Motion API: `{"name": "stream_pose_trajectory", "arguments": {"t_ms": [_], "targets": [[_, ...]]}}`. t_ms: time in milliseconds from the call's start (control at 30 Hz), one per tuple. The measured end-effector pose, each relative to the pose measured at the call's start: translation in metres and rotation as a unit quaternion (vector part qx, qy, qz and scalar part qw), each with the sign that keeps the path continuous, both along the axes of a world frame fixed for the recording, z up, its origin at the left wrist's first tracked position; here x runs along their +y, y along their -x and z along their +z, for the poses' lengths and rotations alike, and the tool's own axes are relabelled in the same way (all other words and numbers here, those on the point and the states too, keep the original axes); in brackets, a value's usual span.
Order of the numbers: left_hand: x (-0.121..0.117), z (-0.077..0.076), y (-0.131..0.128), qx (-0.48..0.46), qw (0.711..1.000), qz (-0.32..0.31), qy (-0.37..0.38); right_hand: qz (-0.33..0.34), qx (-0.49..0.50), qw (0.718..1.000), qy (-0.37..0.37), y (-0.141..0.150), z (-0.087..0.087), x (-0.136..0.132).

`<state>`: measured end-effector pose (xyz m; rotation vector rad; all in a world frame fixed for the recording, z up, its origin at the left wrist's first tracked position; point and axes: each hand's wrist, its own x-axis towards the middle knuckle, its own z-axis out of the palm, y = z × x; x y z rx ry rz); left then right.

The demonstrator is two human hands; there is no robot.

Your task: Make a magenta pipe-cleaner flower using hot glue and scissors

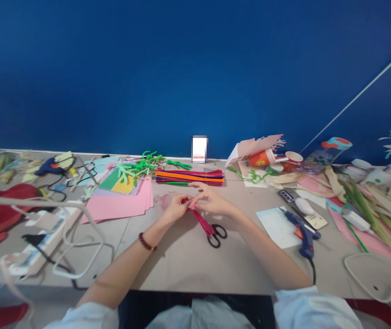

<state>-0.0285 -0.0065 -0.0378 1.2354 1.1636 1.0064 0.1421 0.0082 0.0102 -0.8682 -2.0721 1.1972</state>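
My left hand [177, 208] is closed in a pinch at the middle of the table, with a bit of magenta pipe cleaner at its fingertips. Meeting it from the right, my right hand [212, 201] pinches the same small pink piece between thumb and forefinger, its other fingers raised. Fingers hide most of the piece. Below the hands, a bunch of pink pipe cleaners [203, 223] slants toward black-handled scissors [215, 239] lying on the table. A crumpled, see-through pink wrapper [165, 199] is just left of my left hand.
Behind the hands lies a bundle of coloured pipe cleaners [190, 176]. Pink paper sheets [113, 206] and green pipe cleaners [130, 170] are at left, near a power strip [49, 242]. At right are a blue glue gun [303, 235], a phone [286, 195] and corn husks [370, 210].
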Motion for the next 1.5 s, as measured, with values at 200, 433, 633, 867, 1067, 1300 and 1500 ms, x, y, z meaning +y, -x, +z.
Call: {"name": "stream_pose_trajectory", "arguments": {"t_ms": [200, 433, 633, 867, 1067, 1300, 1500], "targets": [[0.007, 0.003, 0.006, -0.146, 0.987, 0.01, 0.071, 0.01, 0.026, 0.998, 0.052, -0.014, -0.005, 0.012], [0.001, 0.005, 0.008, -0.163, 0.981, -0.083, 0.063, -0.069, 0.138, 0.969, 0.192, -0.013, -0.021, 0.025], [-0.006, 0.008, 0.001, -0.041, 0.989, -0.14, 0.039, -0.097, 0.079, 0.972, 0.201, -0.006, -0.014, 0.019], [-0.005, 0.001, -0.004, -0.034, 0.997, -0.056, 0.04, -0.016, 0.022, 0.999, 0.018, 0.004, -0.004, 0.002], [0.002, 0.014, 0.006, -0.183, 0.979, -0.016, 0.083, 0.014, 0.035, 0.999, -0.009, -0.002, 0.003, 0.001], [-0.001, 0.021, 0.006, -0.244, 0.965, -0.031, 0.086, -0.068, 0.176, 0.969, 0.158, -0.007, -0.006, 0.014], [-0.004, 0.014, 0.008, -0.189, 0.977, -0.086, 0.048, -0.15, 0.16, 0.94, 0.261, 0.001, -0.013, 0.015]]}}
